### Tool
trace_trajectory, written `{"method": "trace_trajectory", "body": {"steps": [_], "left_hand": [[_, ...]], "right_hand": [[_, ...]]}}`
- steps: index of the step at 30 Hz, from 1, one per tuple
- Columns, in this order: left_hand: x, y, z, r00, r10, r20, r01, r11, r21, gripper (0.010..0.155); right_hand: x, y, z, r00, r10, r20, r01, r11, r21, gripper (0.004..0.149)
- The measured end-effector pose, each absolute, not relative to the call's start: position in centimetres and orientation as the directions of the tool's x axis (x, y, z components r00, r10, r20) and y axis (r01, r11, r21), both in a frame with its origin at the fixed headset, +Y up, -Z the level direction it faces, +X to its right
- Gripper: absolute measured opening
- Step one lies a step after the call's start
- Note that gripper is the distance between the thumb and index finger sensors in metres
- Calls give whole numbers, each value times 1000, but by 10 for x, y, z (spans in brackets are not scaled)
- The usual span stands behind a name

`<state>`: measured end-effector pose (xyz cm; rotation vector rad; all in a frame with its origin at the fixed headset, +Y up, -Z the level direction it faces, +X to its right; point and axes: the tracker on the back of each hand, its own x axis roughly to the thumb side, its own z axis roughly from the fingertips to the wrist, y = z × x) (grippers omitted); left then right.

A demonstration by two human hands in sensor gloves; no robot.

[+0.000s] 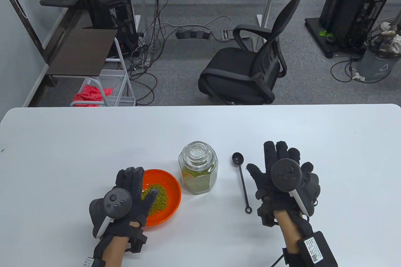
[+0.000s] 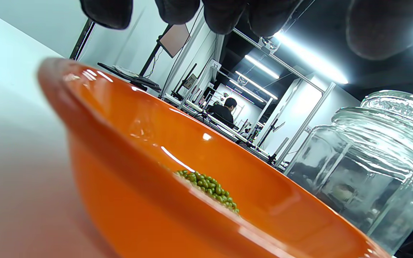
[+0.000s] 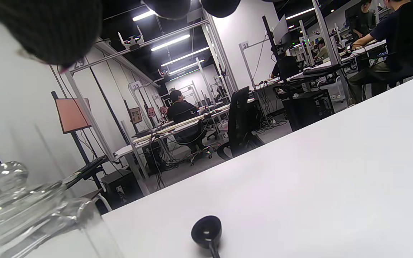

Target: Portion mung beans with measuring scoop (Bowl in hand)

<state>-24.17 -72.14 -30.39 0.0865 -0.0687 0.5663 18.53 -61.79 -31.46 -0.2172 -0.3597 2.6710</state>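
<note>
The left hand (image 1: 125, 198) hovers flat over the near-left part of the orange bowl (image 1: 170, 190), its grip released: fingers straight, thumb stretched across above the beans, nothing held. In the left wrist view the fingertips (image 2: 177, 10) hang clear above the bowl's rim (image 2: 84, 93). The right hand (image 1: 283, 182) is likewise spread open over the white bench (image 1: 78, 141), grasping nothing.

The bowl sits on the bench with a small heap of green mung beans (image 1: 159, 198) in its middle. Just to its right stands a glass jar (image 1: 198, 166) with its glass lid on, partly filled with beans. Between the jar and the right hand lies a black measuring scoop (image 1: 241, 179), its cup pointing away from the person, its handle near the right thumb and apart from it.

Beyond the bench stands a black office chair (image 1: 250, 66).
</note>
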Motion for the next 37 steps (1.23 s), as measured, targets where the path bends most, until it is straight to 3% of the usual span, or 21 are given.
{"method": "trace_trajectory", "body": {"steps": [25,37], "left_hand": [[-244,-721,-304,850,521,80,-526,847,68,83],[-245,-721,-304,852,519,73,-524,849,68,83]], "right_hand": [[187,-689,-301,-896,440,-61,-411,-873,-262,80],[184,-704,-296,-908,412,-75,-389,-895,-219,80]]}}
